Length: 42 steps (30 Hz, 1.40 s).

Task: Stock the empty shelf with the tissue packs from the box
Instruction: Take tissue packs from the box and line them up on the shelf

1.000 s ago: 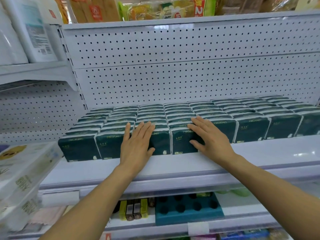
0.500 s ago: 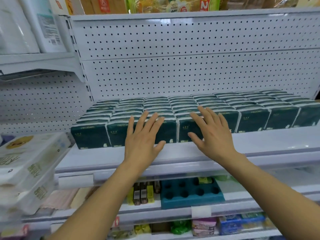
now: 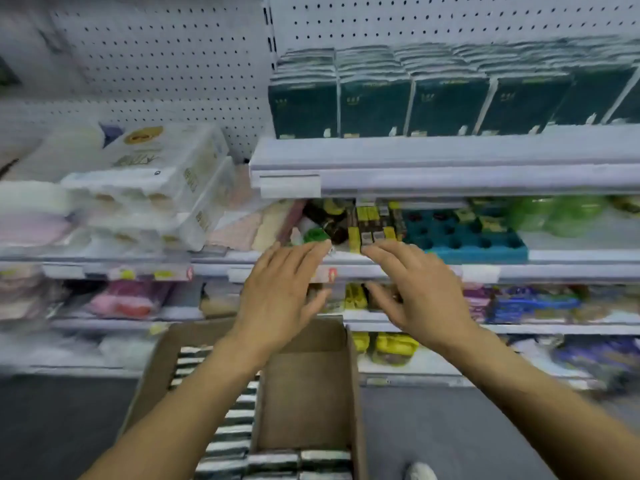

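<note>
Cardboard box point(image 3: 304, 386) below empty hands point(image 3: 277, 299)

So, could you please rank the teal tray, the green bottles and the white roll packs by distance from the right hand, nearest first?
From the right hand, in the head view:
1. Teal tray, on the shelf just above and to its right.
2. Green bottles, farther right on the same shelf.
3. White roll packs, far to the left, beyond the left hand.

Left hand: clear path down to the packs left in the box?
Probably yes. The left hand is open and empty above the open-topped box, and the tissue packs along its left side lie uncovered below.
</note>
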Tool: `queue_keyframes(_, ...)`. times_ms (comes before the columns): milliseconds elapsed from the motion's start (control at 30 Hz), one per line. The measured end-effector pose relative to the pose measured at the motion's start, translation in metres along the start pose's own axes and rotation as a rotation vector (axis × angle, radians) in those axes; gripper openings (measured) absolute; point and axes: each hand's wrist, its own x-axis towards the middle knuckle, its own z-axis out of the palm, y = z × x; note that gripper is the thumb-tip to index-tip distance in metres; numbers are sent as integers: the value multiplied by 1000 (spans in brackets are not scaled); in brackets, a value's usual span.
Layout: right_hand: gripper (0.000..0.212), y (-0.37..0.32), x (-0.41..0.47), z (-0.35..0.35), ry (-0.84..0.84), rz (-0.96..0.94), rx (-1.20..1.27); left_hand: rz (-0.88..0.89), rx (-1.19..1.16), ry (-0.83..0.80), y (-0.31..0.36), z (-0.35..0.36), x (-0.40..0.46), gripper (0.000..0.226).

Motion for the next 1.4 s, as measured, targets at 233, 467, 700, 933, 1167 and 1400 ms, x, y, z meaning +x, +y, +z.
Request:
queue_keyframes(233, 44, -83, -77, 89, -402, 44, 241, -222, -102, -502, -39, 34, -138, 74)
queue_keyframes(467, 41, -116, -137, 160, -910, 115, 291, -368, -263, -821, -46, 107, -237, 69)
queue_keyframes(700, 39, -136, -162, 232, -1232, 143, 157, -396, -167, -1011, -47, 174, -290, 65)
queue_keyframes(933, 35, -144, -187, 278, -1399, 96, -4, -199, -16, -1254, -47, 212, -315, 72)
queue_keyframes(1167, 52, -143, -191, 299, -1460, 31, -83, -106, -17, -1239, -52, 225, -313, 73)
queue_keyframes(1400, 38, -137, -167, 287, -1380, 21, -126, -140, -55, -1144, -53, 216, -307, 43)
